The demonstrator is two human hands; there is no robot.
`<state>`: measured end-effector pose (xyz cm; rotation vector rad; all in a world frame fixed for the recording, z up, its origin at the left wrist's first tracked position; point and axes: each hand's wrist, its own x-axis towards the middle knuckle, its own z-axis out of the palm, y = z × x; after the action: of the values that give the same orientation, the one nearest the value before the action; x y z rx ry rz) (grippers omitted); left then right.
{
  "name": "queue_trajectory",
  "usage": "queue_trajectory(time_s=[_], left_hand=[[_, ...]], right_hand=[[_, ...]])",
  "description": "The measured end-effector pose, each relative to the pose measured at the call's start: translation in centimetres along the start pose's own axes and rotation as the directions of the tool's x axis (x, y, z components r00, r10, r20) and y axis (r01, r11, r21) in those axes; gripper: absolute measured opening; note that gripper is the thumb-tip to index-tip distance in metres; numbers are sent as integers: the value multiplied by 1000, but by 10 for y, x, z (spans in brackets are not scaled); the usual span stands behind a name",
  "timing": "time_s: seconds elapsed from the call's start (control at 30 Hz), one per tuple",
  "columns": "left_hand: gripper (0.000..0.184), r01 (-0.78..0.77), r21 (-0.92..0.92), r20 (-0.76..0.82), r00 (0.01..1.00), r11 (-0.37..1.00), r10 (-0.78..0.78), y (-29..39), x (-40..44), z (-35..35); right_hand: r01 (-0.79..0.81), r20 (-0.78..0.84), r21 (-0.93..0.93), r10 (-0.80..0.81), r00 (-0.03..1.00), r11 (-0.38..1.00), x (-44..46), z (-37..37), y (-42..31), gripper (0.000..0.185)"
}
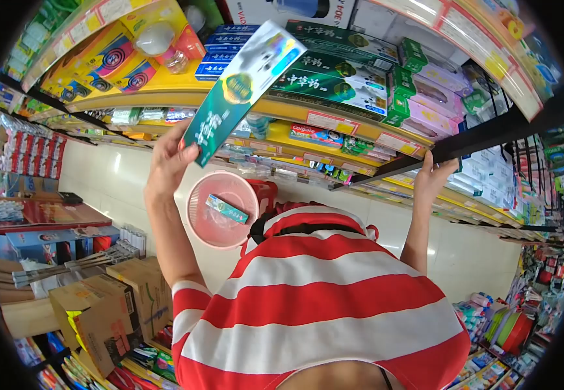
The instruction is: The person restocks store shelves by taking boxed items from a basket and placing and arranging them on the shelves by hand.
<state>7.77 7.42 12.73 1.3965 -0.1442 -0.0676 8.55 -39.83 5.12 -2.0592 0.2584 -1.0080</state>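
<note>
My left hand is closed around the lower end of a toothpaste box, green at the bottom and silvery white at the top, tilted in front of the shelf. Behind it, a row of dark green toothpaste boxes stands on the yellow-edged shelf. My right hand is at the shelf edge by a black shelf bar, its fingers apart and holding no product. On the floor below my left hand is a pink basket with a toothpaste box lying in it.
Blue boxes and yellow packs fill the shelf's left part. Pink-and-green boxes stand to the right. Cardboard cartons sit at the lower left. A red stool is beside the basket.
</note>
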Motion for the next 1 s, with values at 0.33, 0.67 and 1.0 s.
queue_trajectory(time_s=[0.33,0.67,1.0], left_hand=[[38,192,189,225,946,963,-232,40,123,57],[46,-253,655,124,966,712,229,10,163,100],[53,-342,750,185,930,566,317,-1,167,104]], right_hand=[[40,-43,-101,-45,998,994,-1,-1,-14,42],[11,-42,-59,-14,999,998,-3,1,-6,43],[36,-33,-119,-41,999,992,-3,0,-8,43]])
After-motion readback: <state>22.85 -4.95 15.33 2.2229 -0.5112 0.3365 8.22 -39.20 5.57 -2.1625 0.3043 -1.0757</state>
